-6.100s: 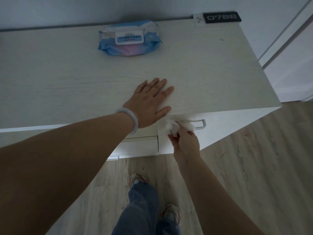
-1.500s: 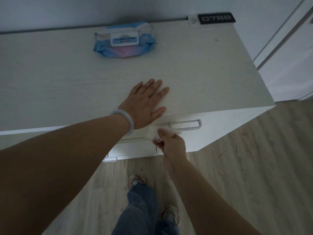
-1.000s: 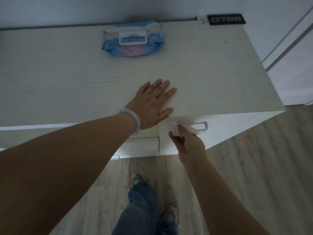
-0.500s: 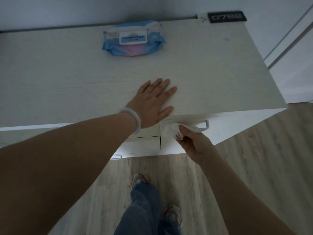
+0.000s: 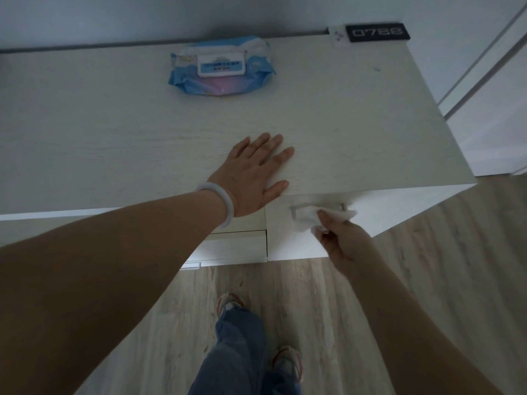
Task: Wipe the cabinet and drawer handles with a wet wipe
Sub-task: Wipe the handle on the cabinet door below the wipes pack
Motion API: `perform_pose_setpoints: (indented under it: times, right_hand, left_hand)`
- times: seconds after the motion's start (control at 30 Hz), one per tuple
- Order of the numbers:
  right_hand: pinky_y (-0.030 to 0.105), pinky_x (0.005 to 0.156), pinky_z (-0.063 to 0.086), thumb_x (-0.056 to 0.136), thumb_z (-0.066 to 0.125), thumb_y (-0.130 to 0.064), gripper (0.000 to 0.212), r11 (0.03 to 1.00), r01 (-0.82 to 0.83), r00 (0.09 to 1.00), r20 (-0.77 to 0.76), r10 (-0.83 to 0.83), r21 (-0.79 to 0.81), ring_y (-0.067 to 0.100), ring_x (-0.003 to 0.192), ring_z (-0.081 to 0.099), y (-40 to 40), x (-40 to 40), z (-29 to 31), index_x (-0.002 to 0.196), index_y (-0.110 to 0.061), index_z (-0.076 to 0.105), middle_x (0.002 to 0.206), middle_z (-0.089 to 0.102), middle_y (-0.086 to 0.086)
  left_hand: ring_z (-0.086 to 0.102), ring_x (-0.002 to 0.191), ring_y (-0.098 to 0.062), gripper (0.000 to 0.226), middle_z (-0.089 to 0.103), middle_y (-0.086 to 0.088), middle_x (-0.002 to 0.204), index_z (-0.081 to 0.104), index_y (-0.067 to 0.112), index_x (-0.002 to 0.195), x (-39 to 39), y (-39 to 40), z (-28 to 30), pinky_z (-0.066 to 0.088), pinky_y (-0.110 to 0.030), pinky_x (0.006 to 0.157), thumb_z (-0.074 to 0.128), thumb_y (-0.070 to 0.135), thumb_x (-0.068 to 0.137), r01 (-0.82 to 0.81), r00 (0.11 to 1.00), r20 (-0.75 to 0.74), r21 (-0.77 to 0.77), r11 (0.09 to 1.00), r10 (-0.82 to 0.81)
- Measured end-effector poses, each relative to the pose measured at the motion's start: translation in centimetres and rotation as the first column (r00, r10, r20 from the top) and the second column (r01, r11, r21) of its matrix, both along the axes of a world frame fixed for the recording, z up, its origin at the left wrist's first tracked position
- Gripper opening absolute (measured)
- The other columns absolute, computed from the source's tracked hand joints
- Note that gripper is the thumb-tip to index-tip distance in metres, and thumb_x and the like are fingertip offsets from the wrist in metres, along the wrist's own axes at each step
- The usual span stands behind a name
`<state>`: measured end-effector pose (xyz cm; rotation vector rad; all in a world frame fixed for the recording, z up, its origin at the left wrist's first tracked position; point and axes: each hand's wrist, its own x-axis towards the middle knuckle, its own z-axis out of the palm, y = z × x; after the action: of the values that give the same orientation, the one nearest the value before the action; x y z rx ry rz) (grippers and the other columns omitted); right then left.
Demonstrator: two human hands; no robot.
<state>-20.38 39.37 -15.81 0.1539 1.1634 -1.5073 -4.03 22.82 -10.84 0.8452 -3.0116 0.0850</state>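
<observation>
- Sliding right since the earlier frames, the right hand point(image 5: 346, 240) pinches the wipe point(image 5: 319, 218) over the handle point(image 5: 343, 206) under the cabinet top's point(image 5: 356, 124) front edge.
- Left hand point(image 5: 253, 172) lies flat, fingers spread, on that top; this handle looks nearly done.

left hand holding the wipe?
No. The left hand lies flat with straight fingers on the cabinet top; the right hand pinches the wet wipe against the handle.

A pale wood-plank floor point(image 5: 427, 280) is seen below the grip, a plain wall point(image 5: 142, 15) beyond it; dim light prevails.
</observation>
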Motion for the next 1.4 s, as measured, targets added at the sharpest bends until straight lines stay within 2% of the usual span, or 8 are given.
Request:
perform_pose_setpoints:
  times: [0.1,0.27,0.43,0.53,0.63,0.83,0.97,1.4]
  right_hand:
    - [0.028,0.07,0.058,0.072,0.071,0.001,0.015,0.998,-0.058,0.998,-0.026,0.059,0.015,0.01,0.051,0.054,-0.2,-0.6,0.2,0.086,0.004,0.066,0.074,0.061,0.01]
    - [0.022,0.054,0.047,0.073,0.067,0.008,0.011,0.99,0.139,0.989,0.061,-0.138,-0.021,0.01,0.047,0.041,-0.1,-1.1,0.2,0.082,0.003,0.063,0.075,0.052,0.01]
    - [0.023,0.063,0.049,0.082,0.069,0.004,0.005,0.996,-0.004,0.976,-0.218,0.025,0.093,0.013,0.062,0.055,-0.1,0.3,1.0,0.082,0.002,0.064,0.078,0.061,0.01]
    - [0.022,0.057,0.051,0.084,0.065,0.004,0.007,0.991,0.041,0.96,-0.279,-0.004,0.125,0.016,0.064,0.054,-0.2,-2.0,1.6,0.078,0.003,0.062,0.073,0.058,0.011]
    - [0.031,0.071,0.059,0.086,0.058,0.01,0.004,0.991,0.035,0.943,-0.333,0.009,0.127,0.021,0.069,0.061,0.5,-2.9,2.1,0.082,0.008,0.059,0.078,0.061,0.014]
    - [0.04,0.076,0.059,0.085,0.048,0.0,0.033,0.977,0.078,0.79,-0.61,0.06,0.197,0.023,0.078,0.064,1.0,-1.3,2.0,0.116,-0.012,0.05,0.096,0.058,0.01]
    - [0.04,0.077,0.058,0.095,0.052,-0.014,0.013,0.994,0.045,0.826,-0.564,0.018,0.099,0.029,0.089,0.059,1.1,-0.9,2.4,0.091,-0.019,0.064,0.096,0.059,0.01]
    - [0.034,0.08,0.055,0.083,0.068,0.003,0.01,0.992,0.123,0.875,-0.474,-0.096,0.027,0.021,0.084,0.065,1.9,-0.4,0.9,0.084,-0.007,0.068,0.08,0.069,0.005]
  left_hand:
    - [0.014,0.148,-0.025,0.069,0.016,-0.006,0.16,0.017,0.025,0.152,0.0,0.2,0.1,0.013,-0.045,0.119,0.012,0.058,0.092,0.003,1.0,0.0,0.004,1.0,-0.003]
    - [0.016,0.147,-0.026,0.068,0.018,-0.007,0.16,0.019,0.025,0.152,0.1,0.1,0.1,0.014,-0.046,0.119,0.013,0.057,0.092,0.0,1.0,-0.004,-0.001,1.0,0.0]
    - [0.012,0.148,-0.025,0.07,0.014,-0.006,0.161,0.014,0.026,0.153,0.0,0.2,0.2,0.01,-0.044,0.12,0.01,0.059,0.091,0.0,1.0,0.008,0.008,1.0,0.0]
    - [0.011,0.148,-0.024,0.07,0.013,-0.006,0.161,0.013,0.026,0.153,0.0,0.1,0.2,0.01,-0.044,0.12,0.01,0.059,0.091,-0.002,1.0,0.013,0.007,1.0,0.002]
    - [0.013,0.148,-0.025,0.069,0.014,-0.006,0.16,0.014,0.025,0.153,0.1,0.1,0.2,0.011,-0.045,0.12,0.011,0.058,0.092,0.0,1.0,0.008,0.004,1.0,0.0]
    - [0.012,0.148,-0.024,0.069,0.014,-0.006,0.16,0.014,0.026,0.153,0.1,0.1,0.2,0.011,-0.044,0.12,0.011,0.058,0.092,0.0,1.0,0.011,0.005,1.0,0.0]
    - [0.011,0.148,-0.024,0.068,0.014,-0.006,0.161,0.013,0.026,0.153,0.1,0.1,0.1,0.011,-0.045,0.12,0.011,0.058,0.092,0.001,1.0,0.01,0.006,1.0,-0.001]
    - [0.011,0.148,-0.024,0.069,0.014,-0.006,0.16,0.013,0.026,0.153,0.1,0.1,0.1,0.01,-0.044,0.12,0.011,0.059,0.092,0.0,1.0,0.009,0.014,1.0,0.0]
